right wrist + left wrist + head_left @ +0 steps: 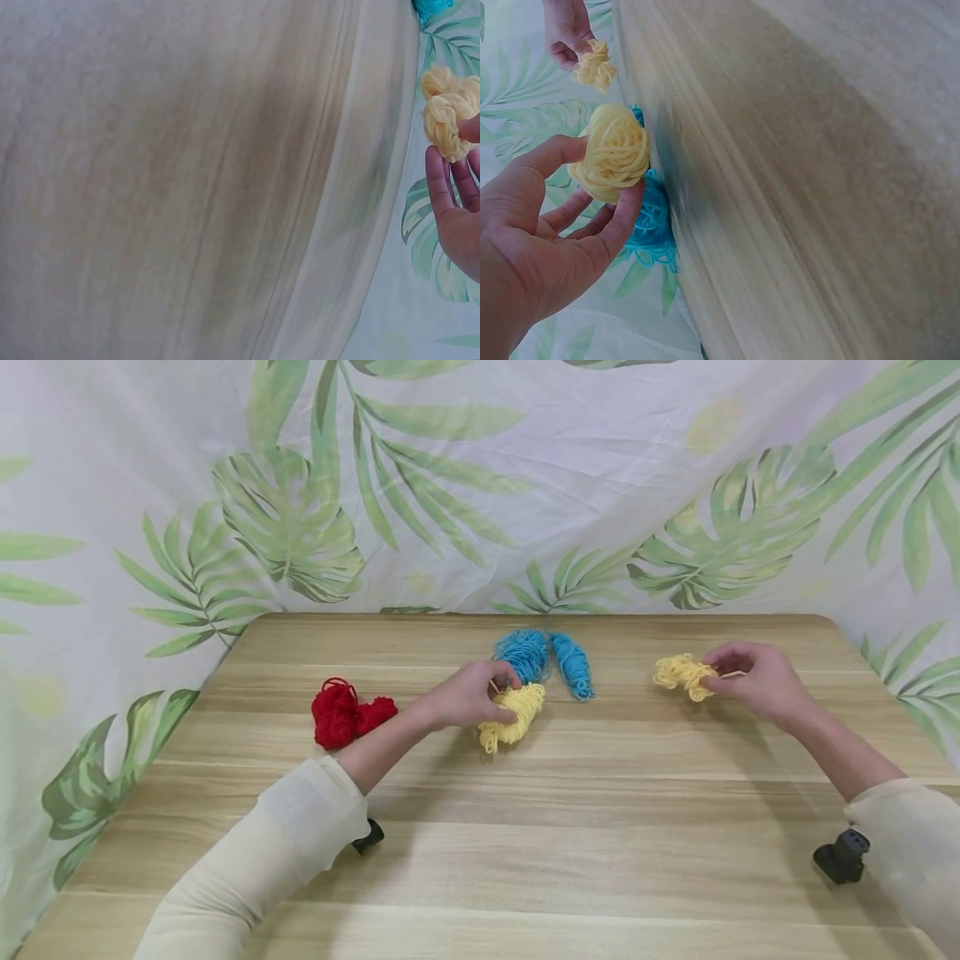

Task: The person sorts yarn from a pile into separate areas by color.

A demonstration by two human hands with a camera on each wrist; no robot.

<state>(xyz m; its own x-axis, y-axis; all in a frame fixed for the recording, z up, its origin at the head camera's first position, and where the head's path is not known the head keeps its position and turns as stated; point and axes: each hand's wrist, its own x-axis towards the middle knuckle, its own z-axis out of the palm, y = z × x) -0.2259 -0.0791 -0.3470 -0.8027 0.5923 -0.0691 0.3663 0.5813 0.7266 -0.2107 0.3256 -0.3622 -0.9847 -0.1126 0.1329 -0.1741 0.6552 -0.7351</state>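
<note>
Between thumb and fingers my left hand (474, 695) pinches a plump skein of pale yellow yarn (516, 717), held over the middle of the table. In the left wrist view that yellow skein (613, 154) shows its rounded end, with the thumb on one side and fingers on the other. My right hand (761, 681) grips a smaller, knotted yellow yarn bundle (682, 675) by its right end, farther right above the table. Just behind the left hand lie a looped blue yarn skein (522, 653) and a slimmer blue skein (572, 665).
Two red yarn bundles lie side by side at the left, a taller one (334, 714) and a smaller one (377, 716), close to the left forearm. The wooden table (570, 852) ends at the back against a leaf-print cloth (465, 485).
</note>
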